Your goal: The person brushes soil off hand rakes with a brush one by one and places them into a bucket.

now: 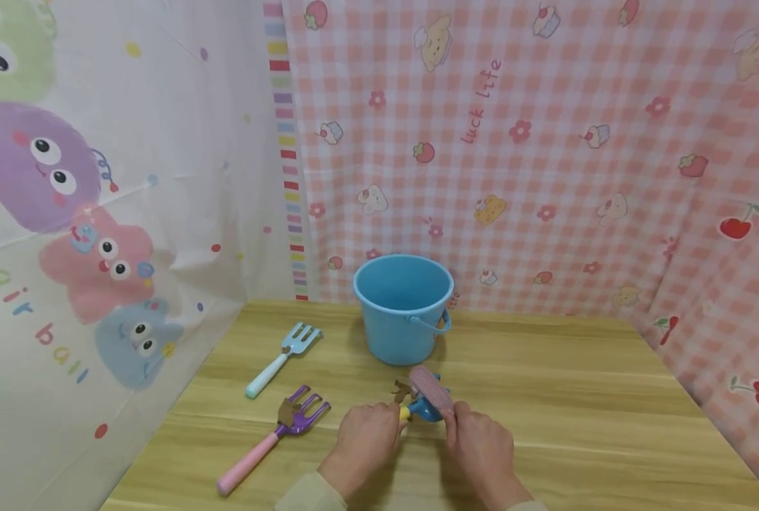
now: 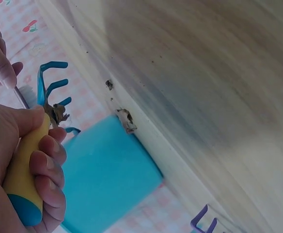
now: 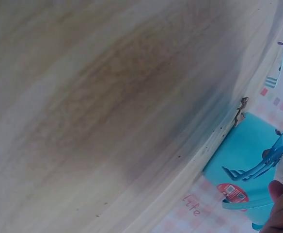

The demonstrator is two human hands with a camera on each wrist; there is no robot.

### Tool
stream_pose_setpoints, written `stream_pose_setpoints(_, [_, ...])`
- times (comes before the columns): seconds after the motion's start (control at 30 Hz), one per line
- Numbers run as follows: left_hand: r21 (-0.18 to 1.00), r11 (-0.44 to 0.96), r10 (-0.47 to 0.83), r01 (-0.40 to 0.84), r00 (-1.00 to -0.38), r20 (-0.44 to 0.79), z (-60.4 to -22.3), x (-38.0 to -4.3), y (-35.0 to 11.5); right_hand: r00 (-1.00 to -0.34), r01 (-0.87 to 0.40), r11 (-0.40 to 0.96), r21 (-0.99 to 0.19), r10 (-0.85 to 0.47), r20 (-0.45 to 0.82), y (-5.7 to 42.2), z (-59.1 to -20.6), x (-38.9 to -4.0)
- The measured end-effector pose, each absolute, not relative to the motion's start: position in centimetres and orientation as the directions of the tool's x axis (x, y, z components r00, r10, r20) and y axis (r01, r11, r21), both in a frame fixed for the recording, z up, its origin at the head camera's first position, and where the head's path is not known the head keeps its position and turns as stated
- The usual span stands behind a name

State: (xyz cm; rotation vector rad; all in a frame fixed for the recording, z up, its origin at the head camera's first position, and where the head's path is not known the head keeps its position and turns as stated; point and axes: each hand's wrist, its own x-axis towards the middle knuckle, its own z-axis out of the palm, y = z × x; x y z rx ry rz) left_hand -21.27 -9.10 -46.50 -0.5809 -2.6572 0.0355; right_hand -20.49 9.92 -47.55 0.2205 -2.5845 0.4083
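Left fingers (image 2: 49, 162) curl round the rake (image 1: 425, 409), right fingers (image 1: 461, 415) pinch the brush (image 1: 432, 389); too brisk a stroke could flick that brown clump (image 2: 59, 113) across the tabletop (image 1: 577, 426).

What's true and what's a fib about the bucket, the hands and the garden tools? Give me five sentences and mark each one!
1. The light blue fork is closer to the bucket than the purple rake is. True.
2. The bucket lies on its side. False: it stands upright.
3. The left hand grips the yellow handle of a blue rake. True.
4. The purple rake's handle is green. False: it is pink.
5. The right hand holds a brush. True.
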Motion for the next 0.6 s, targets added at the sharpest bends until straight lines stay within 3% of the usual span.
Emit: stream_pose_setpoints(0.6, [-0.088,0.916,0.393,0.392,-0.827,0.402,-46.9,-20.7,-8.9,-0.878,-0.208,0.933,-0.292,-0.047,0.477,11.2,-47.8,-20.5])
